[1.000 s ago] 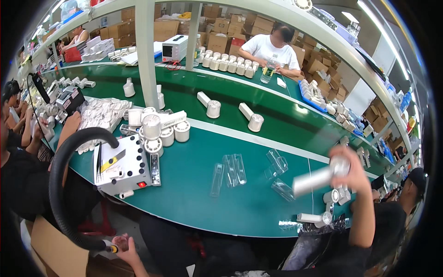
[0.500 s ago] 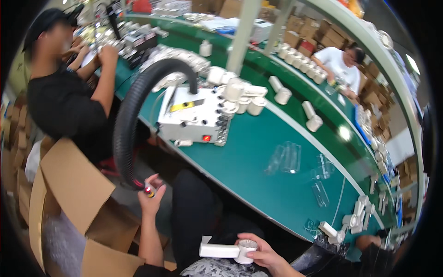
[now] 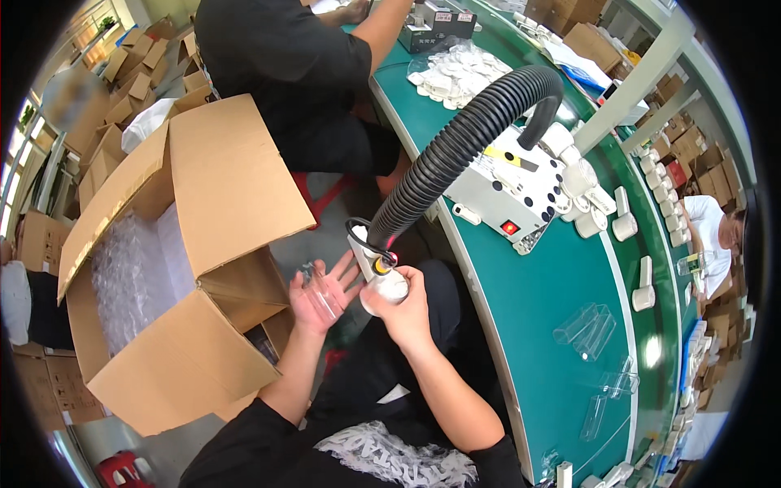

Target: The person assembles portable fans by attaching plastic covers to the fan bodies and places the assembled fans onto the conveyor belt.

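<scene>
Right hand (image 3: 407, 311) gripping the round end of a white handheld device (image 3: 384, 293), held above the lap, left of the green surface (image 3: 508, 301). Left hand (image 3: 317, 298) just beside it – palm up, fingers spread, a clear plastic piece (image 3: 326, 304) lying across the palm. Black ribbed hose (image 3: 464, 134) arches from a white box (image 3: 498, 195) on the surface, its end right over the device – contact cannot be told. More clear pieces (image 3: 587, 329) on the surface; open carton (image 3: 183, 362) to the left, clear wrap (image 3: 130, 281) inside.
</scene>
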Demonstrator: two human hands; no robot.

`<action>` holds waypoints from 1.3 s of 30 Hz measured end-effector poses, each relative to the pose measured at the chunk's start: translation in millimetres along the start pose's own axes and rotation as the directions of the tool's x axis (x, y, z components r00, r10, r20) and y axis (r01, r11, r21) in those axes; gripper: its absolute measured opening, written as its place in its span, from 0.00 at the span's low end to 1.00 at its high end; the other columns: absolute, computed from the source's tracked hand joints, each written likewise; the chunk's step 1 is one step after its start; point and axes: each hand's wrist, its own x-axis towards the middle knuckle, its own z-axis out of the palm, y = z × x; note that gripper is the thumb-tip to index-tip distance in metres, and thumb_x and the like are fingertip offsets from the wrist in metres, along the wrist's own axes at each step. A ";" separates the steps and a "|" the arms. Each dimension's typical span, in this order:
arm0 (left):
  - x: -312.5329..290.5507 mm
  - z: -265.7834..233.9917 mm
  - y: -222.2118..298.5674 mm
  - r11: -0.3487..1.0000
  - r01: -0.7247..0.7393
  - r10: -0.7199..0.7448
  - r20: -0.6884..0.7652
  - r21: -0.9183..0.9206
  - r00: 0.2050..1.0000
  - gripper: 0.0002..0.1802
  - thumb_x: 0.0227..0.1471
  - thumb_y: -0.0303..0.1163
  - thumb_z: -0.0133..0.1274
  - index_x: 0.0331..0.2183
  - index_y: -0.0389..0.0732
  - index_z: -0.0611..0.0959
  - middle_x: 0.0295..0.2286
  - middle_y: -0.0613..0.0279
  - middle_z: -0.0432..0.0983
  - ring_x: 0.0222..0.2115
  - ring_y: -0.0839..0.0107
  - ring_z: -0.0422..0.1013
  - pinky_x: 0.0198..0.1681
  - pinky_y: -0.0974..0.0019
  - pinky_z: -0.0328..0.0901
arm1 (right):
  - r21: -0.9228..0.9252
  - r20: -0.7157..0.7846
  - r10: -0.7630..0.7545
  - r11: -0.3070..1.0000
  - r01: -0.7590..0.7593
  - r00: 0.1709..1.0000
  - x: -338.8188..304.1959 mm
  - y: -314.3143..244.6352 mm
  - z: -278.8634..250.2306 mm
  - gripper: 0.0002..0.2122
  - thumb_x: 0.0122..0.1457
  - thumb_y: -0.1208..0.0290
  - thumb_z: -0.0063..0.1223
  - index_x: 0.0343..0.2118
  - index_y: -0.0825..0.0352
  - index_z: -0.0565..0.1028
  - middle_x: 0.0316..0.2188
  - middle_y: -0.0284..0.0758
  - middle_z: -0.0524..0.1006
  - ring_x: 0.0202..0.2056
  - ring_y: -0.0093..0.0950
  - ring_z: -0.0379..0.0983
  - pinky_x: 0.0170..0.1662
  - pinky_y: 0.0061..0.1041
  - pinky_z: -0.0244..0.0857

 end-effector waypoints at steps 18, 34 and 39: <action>-59.4 64.4 -43.9 0.246 0.405 -0.431 -0.275 0.880 0.860 0.24 0.48 0.25 0.64 0.43 0.39 0.68 0.38 0.62 0.73 0.37 0.78 0.71 0.33 0.71 0.68 | 0.008 0.244 -0.228 0.972 0.233 0.943 -125.1 -3.1 -150.7 0.32 0.38 0.77 0.73 0.50 0.68 0.72 0.49 0.41 0.75 0.50 0.31 0.73 0.54 0.30 0.66; 5.3 259.3 -125.8 0.161 -0.521 -0.617 0.497 0.838 0.610 0.49 0.48 0.65 0.54 0.56 0.32 0.67 0.55 0.39 0.64 0.59 0.47 0.61 0.63 0.46 0.50 | 0.969 0.247 -0.131 0.058 -0.241 0.960 -205.6 77.7 -153.2 0.39 0.43 0.59 0.65 0.58 0.72 0.62 0.52 0.43 0.71 0.52 0.37 0.71 0.56 0.36 0.65; -18.7 216.9 -151.6 0.342 -0.114 -0.504 0.285 0.933 0.815 0.58 0.48 0.77 0.39 0.58 0.30 0.62 0.59 0.39 0.56 0.59 0.54 0.59 0.61 0.54 0.53 | 0.562 -0.017 -0.203 0.808 0.177 0.979 -203.9 34.8 -195.6 0.40 0.44 0.57 0.71 0.57 0.71 0.63 0.49 0.45 0.73 0.49 0.36 0.73 0.53 0.32 0.66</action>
